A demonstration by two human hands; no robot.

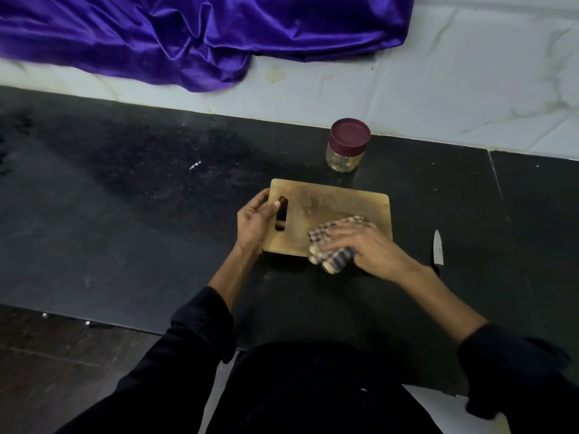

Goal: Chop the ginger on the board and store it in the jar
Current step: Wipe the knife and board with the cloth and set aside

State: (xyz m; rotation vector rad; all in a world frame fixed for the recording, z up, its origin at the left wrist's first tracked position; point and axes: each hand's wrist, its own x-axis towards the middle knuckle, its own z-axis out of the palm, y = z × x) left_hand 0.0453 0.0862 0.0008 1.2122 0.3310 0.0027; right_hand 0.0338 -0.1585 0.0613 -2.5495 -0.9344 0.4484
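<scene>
A wooden cutting board (332,202) lies on the black counter. My left hand (255,219) grips its left edge, with the thumb through the handle slot. My right hand (360,242) presses a checked cloth (332,258) onto the board's near right corner, fingers spread over it. Behind the board stands a small clear jar (347,148) with a maroon lid on. A knife (438,249) lies on the counter to the right of the board, blade pointing away; my right forearm hides its handle. No ginger shows on the board.
Purple satin fabric (203,36) is heaped on the white marbled surface at the back. The black counter (125,214) stretches to the left of the board, with dusty smears. Its near edge runs along the lower left.
</scene>
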